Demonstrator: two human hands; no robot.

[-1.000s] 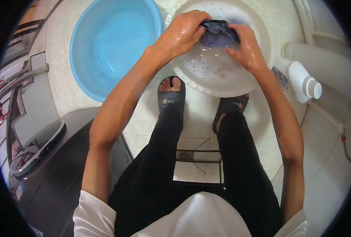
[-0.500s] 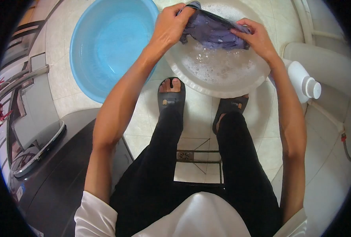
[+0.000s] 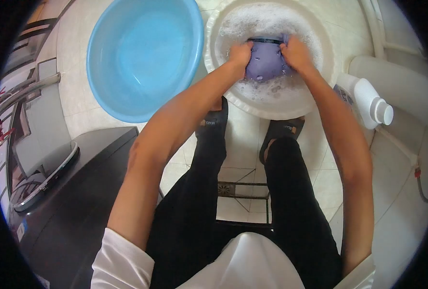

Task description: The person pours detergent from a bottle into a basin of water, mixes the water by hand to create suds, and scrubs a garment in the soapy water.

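A purple cloth garment (image 3: pixel 268 62) with a dark waistband is spread between my two hands, low in the white basin (image 3: pixel 262 110) of soapy water. My left hand (image 3: pixel 241 59) is closed on the garment's left end. At its right end my right hand (image 3: pixel 295 52) grips it near the band, with a bit of fabric sticking up beside the fingers. The garment's lower edge meets the foamy water. White suds (image 3: pixel 262 17) cover the water behind it.
A blue basin (image 3: pixel 144 58) stands left of the white one. To the right is a white bottle (image 3: pixel 368 103) with a cap. A dark glossy surface (image 3: pixel 79 192) lies at the lower left. My slippered feet are below the white basin.
The garment, bunched up and then lifted at the basin's back, is now lower and stretched flat with its band on top. Both hands have come down with it; the left also moved right.
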